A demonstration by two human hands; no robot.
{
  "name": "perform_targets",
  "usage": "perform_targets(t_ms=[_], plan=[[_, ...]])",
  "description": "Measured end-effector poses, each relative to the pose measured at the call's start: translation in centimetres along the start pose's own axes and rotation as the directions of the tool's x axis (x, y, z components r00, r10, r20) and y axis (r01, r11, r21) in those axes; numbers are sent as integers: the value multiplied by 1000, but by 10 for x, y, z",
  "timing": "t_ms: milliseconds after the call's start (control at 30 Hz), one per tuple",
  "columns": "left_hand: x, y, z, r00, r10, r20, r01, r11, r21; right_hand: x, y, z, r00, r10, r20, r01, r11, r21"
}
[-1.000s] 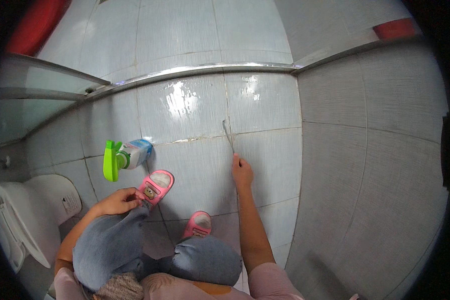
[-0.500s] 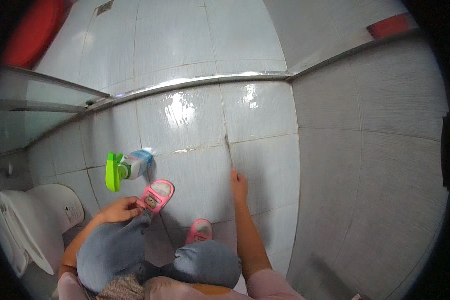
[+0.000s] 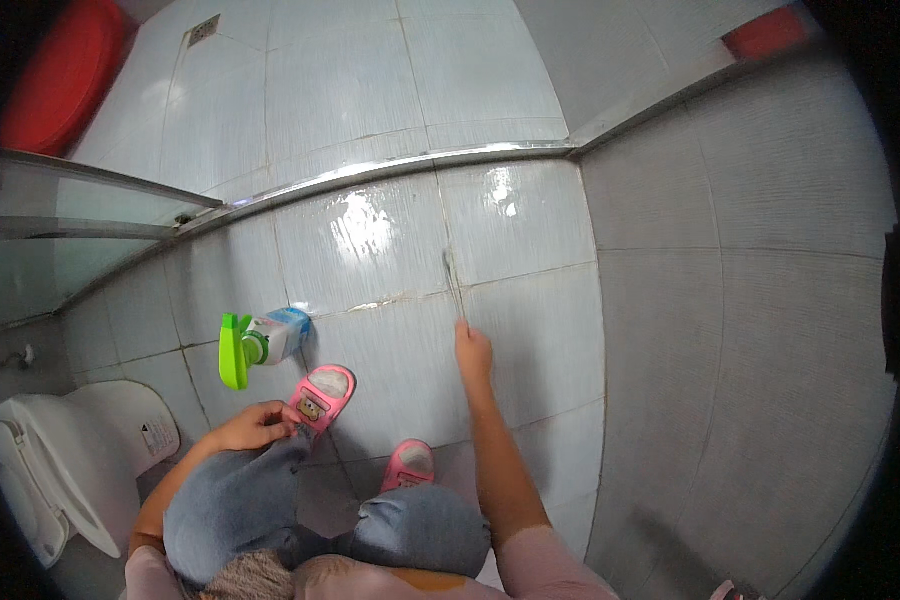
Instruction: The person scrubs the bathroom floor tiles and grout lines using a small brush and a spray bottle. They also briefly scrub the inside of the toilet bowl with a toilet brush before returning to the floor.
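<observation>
My right hand (image 3: 474, 352) is closed round the near end of a thin, stick-like tool (image 3: 454, 285). Its dark far tip meets the pale floor tiles (image 3: 370, 345) at a grout line; the exact kind of tool is too fine to make out. Over my bent left knee hangs my left hand (image 3: 257, 425), its fingers loosely bent and apart with nothing in them. Beyond that hand, a spray bottle (image 3: 275, 338) with a bright green trigger head (image 3: 233, 352) stands on the floor beside my pink slipper (image 3: 325, 393).
A white toilet (image 3: 80, 460) is at the left. Across the far side runs a metal door track (image 3: 370, 172), with a glass door (image 3: 80, 240) at its left end. Behind it are a red basin (image 3: 65, 75) and a floor drain (image 3: 203, 30). A grey tiled wall (image 3: 750, 300) rises at the right.
My right hand and the thin tool have moved slightly farther away along the grout line. My left hand stays on the knee; the whole view has shifted a little.
</observation>
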State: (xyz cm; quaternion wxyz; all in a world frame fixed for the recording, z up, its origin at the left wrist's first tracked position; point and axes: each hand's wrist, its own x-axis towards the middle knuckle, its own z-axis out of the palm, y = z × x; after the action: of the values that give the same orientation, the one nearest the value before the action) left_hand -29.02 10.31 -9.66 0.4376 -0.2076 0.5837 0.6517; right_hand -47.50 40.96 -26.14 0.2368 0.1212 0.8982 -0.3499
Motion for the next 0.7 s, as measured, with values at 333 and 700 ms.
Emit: perform_targets(t_ms=[333,700], plan=[[-1,1,-1,1000,8,-21,-9,1000,-18,22,-5,-3,1000,16,-9,-16,1000,9],[0,2,-3,1000,8,-18,-9,999,-34,21,-12,-9,999,-4,33,5,1000,-28]])
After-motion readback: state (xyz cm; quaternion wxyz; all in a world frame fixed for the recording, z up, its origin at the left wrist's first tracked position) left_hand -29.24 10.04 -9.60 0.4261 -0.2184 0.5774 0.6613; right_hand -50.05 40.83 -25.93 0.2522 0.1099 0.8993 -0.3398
